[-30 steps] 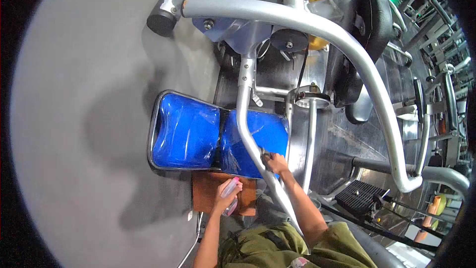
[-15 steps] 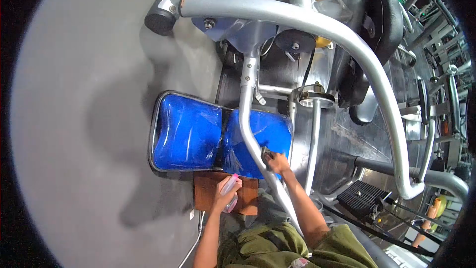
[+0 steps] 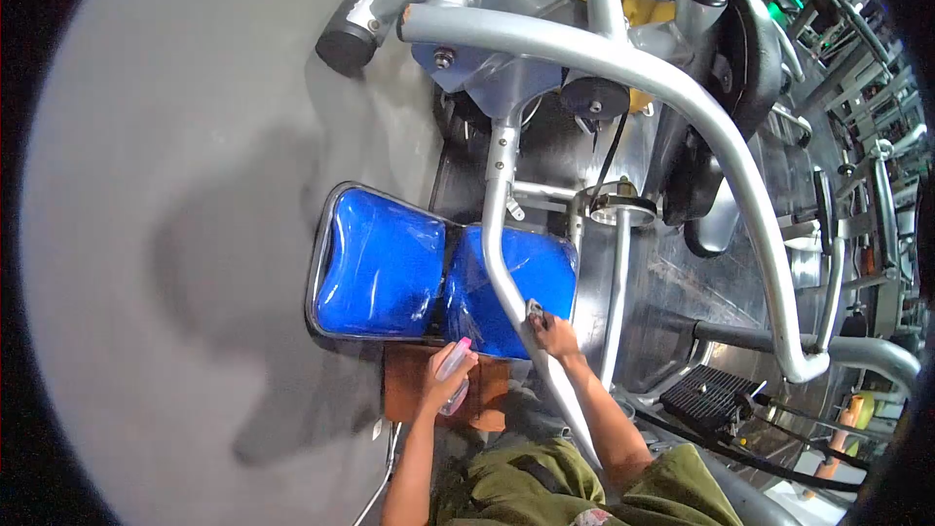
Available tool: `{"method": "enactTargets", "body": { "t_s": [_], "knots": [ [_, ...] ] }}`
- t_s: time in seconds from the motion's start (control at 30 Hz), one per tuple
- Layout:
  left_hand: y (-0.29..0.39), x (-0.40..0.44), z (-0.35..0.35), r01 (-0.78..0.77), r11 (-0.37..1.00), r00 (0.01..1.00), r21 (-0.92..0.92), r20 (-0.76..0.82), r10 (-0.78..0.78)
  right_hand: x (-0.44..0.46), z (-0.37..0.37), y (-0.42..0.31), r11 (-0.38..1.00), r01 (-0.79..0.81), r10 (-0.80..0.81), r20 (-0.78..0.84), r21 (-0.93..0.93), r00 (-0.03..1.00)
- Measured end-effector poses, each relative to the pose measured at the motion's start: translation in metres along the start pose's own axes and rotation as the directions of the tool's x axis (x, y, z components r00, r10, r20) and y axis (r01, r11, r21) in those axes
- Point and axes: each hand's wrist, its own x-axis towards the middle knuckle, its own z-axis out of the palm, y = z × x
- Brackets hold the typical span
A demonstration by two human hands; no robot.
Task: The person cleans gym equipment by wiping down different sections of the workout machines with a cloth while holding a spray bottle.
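Observation:
My left hand (image 3: pixel 443 380) is closed around a clear spray bottle (image 3: pixel 455 362) with pink parts, held above a brown wooden box. My right hand (image 3: pixel 555 336) grips a small dark grey bunched cloth (image 3: pixel 535 312) against the silver tube (image 3: pixel 506 278) of a gym machine. Behind that tube stands a blue chair, its seat (image 3: pixel 477 302) and backrest (image 3: pixel 380 263) covered in shiny clear plastic. The fingers of my right hand partly hide the cloth.
A thick curved silver bar (image 3: pixel 672 78) arches over the work area. Black pads (image 3: pixel 745 49) hang at the upper right. The brown box (image 3: pixel 404 390) sits below the chair, and a ridged black footplate (image 3: pixel 703 394) lies at the lower right. A grey wall (image 3: pixel 175 185) fills the left.
The view has shifted slightly, so the machine and chair appear further right and lower. My right hand with the cloth stays at the tube; my left hand still holds the bottle.

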Motion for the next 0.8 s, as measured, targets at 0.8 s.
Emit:
{"method": "enactTargets", "body": {
  "t_s": [0.8],
  "knots": [
    [-0.027,-0.03,-0.059,-0.081,0.997,0.993,0.0,0.085,0.081,-0.012,0.032,-0.062,0.918,0.186,-0.311,-0.344,-0.351,0.886]
  ]
}}
